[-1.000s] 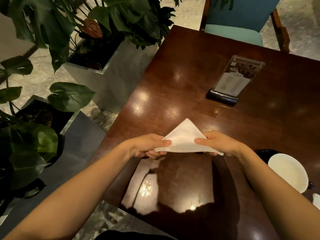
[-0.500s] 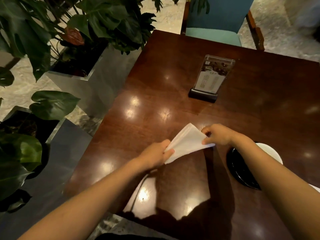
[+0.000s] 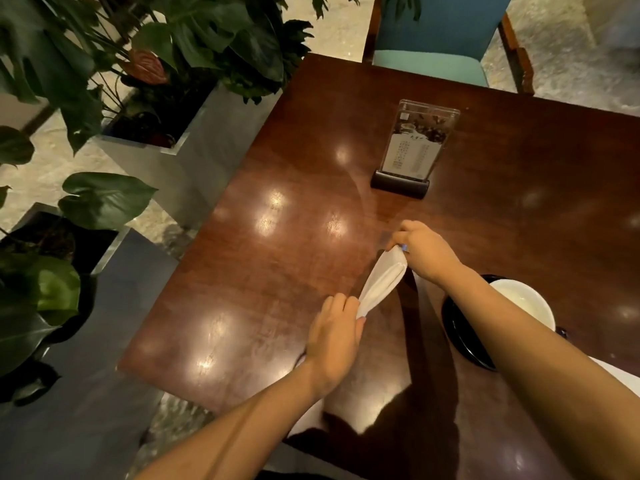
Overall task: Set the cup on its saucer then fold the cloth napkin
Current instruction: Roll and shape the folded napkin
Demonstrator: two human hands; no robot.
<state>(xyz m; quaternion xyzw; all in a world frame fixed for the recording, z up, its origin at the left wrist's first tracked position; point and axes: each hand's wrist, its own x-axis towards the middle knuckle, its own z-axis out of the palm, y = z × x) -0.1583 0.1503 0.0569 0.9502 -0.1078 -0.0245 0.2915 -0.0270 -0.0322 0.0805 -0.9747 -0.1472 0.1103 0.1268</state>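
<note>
Since the earlier frame: white napkin [image 3: 381, 284] narrowed from a flat triangle into a slim folded strip, held slantwise above the table [image 3: 277, 271]. Left hand [image 3: 334, 337]: pinching the strip's near end. Right hand [image 3: 424, 252]: fingers closed on the far end. White cup [image 3: 524, 304]: seated on black saucer [image 3: 459, 332], beneath the right forearm, near the napkin, apart from it.

napkin [image 3: 381, 284] white | cup [image 3: 523, 301] white | saucer [image 3: 462, 336] black | table [image 3: 277, 271] red-brown
</note>
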